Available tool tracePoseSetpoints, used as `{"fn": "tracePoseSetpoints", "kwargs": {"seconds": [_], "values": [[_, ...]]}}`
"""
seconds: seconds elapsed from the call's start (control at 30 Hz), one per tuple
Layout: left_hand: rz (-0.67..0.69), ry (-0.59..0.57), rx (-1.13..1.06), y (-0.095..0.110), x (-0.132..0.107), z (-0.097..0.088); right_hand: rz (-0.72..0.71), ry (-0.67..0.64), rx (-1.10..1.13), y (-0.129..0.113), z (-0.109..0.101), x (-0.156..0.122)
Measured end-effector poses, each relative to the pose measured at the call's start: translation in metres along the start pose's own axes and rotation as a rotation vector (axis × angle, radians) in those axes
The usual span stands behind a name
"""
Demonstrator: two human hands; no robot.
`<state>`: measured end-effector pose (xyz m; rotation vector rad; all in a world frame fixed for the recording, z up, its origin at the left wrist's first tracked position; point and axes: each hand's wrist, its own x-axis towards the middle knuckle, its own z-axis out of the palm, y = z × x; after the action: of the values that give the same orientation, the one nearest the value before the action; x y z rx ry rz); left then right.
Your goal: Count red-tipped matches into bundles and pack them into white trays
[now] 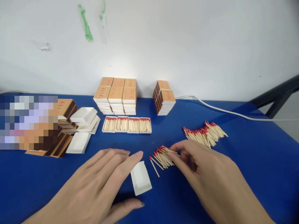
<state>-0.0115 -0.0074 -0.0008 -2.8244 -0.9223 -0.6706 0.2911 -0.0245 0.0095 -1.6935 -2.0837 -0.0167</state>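
My left hand [112, 177] hovers over or rests by an empty white matchbox tray [141, 179], thumb and fingers apart on either side of its left end. Whether the fingers touch the tray I cannot tell. At the right, my right hand [201, 171] pinches at the edge of a small pile of red-tipped matches [163, 157], with thumb and forefinger closed on some of them. One match [154, 167] lies loose at the pile's left side. Farther right, behind that hand, is a second pile of matches [205, 133].
Several match-filled trays [126, 125] stand in a row before stacked matchboxes [115, 96]. Another matchbox stack [164, 98] is to their right. Empty trays [79, 143] and flattened sleeves [59, 144] lie left. A white cable [210, 107] runs along the wall [210, 46] on the blue table [245, 140].
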Motion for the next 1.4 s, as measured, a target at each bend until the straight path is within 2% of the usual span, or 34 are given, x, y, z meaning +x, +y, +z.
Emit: {"fn": "tracePoseSetpoints", "kwargs": {"seconds": [0.23,0.37,0.43,0.67,0.73,0.87,1.1,1.27,1.4], "values": [[-0.058,-0.066,-0.037,0.002,-0.008,0.0,-0.007,0.017,-0.016,-0.001,-0.001,0.0],[-0.185,-0.05,-0.164,0.006,-0.003,0.002,-0.013,0.038,0.013,-0.004,-0.003,0.003],[-0.206,-0.059,-0.214,0.005,-0.002,0.002,-0.015,0.04,0.039,-0.006,-0.005,0.004],[-0.253,-0.182,-0.445,0.005,-0.001,0.005,-0.107,0.008,0.211,-0.026,-0.003,-0.008],[-0.272,-0.164,-0.481,0.008,0.001,0.007,-0.177,-0.046,0.314,-0.033,0.003,-0.014],[-0.297,-0.099,-0.47,0.011,0.005,0.007,-0.278,-0.06,0.421,-0.041,0.015,-0.024],[-0.312,-0.101,-0.535,0.009,0.007,0.006,-0.269,-0.093,0.452,-0.037,0.024,-0.026],[-0.328,-0.107,-0.548,0.007,0.004,0.005,-0.219,-0.156,0.417,-0.035,0.023,-0.021],[-0.324,-0.128,-0.549,0.008,0.001,0.007,-0.241,-0.151,0.362,-0.033,0.02,-0.019]]}}
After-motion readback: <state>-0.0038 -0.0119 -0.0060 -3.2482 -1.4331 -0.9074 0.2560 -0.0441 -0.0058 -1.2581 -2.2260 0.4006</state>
